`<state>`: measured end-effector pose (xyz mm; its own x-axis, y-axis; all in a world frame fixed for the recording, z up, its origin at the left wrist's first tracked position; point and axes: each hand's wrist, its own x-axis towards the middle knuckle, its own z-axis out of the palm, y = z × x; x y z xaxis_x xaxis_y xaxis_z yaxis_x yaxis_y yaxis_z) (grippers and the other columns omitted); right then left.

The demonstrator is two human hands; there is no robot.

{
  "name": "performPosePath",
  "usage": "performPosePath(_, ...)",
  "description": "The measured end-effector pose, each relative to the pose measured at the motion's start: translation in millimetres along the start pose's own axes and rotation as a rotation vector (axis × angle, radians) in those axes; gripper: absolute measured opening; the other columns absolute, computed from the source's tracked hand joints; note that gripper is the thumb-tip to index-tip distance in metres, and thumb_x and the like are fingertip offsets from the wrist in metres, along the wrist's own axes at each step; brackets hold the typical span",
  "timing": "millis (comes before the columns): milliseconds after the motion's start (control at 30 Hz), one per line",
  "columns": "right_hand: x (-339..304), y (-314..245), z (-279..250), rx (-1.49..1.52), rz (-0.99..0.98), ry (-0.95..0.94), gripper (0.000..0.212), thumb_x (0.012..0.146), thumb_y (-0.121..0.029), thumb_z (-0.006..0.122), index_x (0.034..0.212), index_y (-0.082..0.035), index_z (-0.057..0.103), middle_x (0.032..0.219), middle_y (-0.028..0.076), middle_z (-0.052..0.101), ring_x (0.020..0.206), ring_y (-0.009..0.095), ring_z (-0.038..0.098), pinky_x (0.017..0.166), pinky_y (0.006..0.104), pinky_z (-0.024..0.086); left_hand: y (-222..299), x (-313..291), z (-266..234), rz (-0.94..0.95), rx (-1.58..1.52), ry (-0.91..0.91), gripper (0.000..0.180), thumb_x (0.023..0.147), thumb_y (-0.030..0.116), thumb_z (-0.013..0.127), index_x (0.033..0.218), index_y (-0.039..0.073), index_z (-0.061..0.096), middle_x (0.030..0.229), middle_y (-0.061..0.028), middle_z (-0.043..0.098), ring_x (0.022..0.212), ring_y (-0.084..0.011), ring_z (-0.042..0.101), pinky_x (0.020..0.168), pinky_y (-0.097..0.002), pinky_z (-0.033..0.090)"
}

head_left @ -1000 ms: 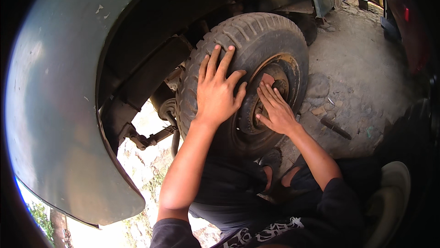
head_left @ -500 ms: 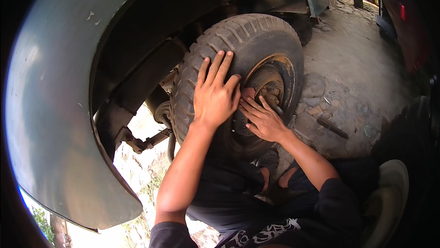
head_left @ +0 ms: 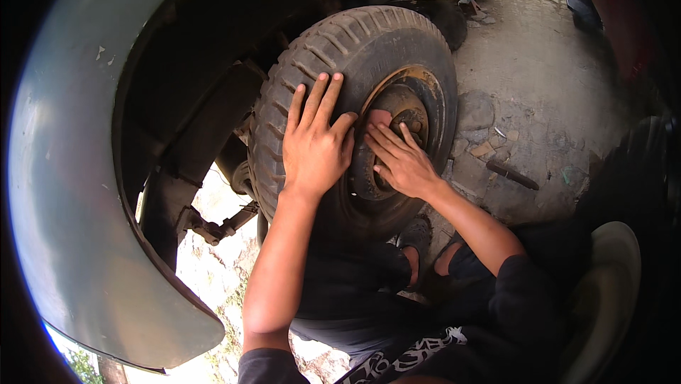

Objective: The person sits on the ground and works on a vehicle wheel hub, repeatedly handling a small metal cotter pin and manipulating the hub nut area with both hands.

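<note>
A truck-like wheel stands before me, with a deeply grooved black tire [head_left: 376,47] around a rusty rim [head_left: 423,80]. My left hand [head_left: 314,150] lies on the tire's tread and sidewall, its fingers spread and nothing in it. At the hub [head_left: 410,105], my right hand [head_left: 403,164] presses flat on a small reddish sheet [head_left: 379,116] that resembles sandpaper. The sheet's upper part shows beyond the fingertips; the rest is hidden under them.
A grey-green fender [head_left: 64,171] curves around the wheel on the left. A dark bar-like piece [head_left: 512,174] lies on the stony ground at the right, near small rubble [head_left: 484,150]. My shoe [head_left: 415,235] is just below the wheel. A pale round object [head_left: 617,263] stands at lower right.
My right hand and the reddish sheet have slid upward over the hub. My left hand keeps its place on the tire. The whole view has shifted slightly.
</note>
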<state>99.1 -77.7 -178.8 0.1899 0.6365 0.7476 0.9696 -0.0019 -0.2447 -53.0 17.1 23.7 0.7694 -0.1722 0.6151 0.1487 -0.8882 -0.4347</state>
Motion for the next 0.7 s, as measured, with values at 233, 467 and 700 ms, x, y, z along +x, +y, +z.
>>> performPosePath(233,-20.1,-24.2,17.3,0.036,-0.133,-0.119,0.078,0.106,-0.049,0.065,0.169,-0.007,0.048,0.180,0.012,0.040,0.171,0.029,0.028,0.141,0.0570,0.013,3.3,1.9,0.8,-0.007,-0.025,0.013,0.020,0.086,0.017,0.084,0.105,0.017,0.086,0.168,-0.0137,0.057,0.161,-0.0335,0.046,0.135,-0.0553,0.033)
performPosePath(467,-29.2,-17.4,29.5,0.039,-0.045,-0.022,0.074,0.104,-0.037,0.069,0.170,-0.010,0.048,0.179,0.010,0.042,0.169,0.030,0.032,0.141,0.0566,0.017,1.6,1.8,-0.6,0.003,-0.035,0.017,0.019,0.087,0.019,0.084,0.105,0.017,0.086,0.167,-0.0132,0.058,0.160,-0.0341,0.047,0.134,-0.0554,0.033)
performPosePath(700,-28.1,-20.7,35.3,-0.021,-0.048,-0.081,0.080,0.103,-0.033,0.070,0.174,-0.009,0.040,0.183,0.011,0.033,0.170,0.030,0.028,0.141,0.0530,0.017,0.7,-2.6,3.0,0.009,-0.029,0.023,0.018,0.088,0.019,0.083,0.105,0.017,0.086,0.166,-0.0135,0.059,0.159,-0.0343,0.049,0.134,-0.0552,0.033)
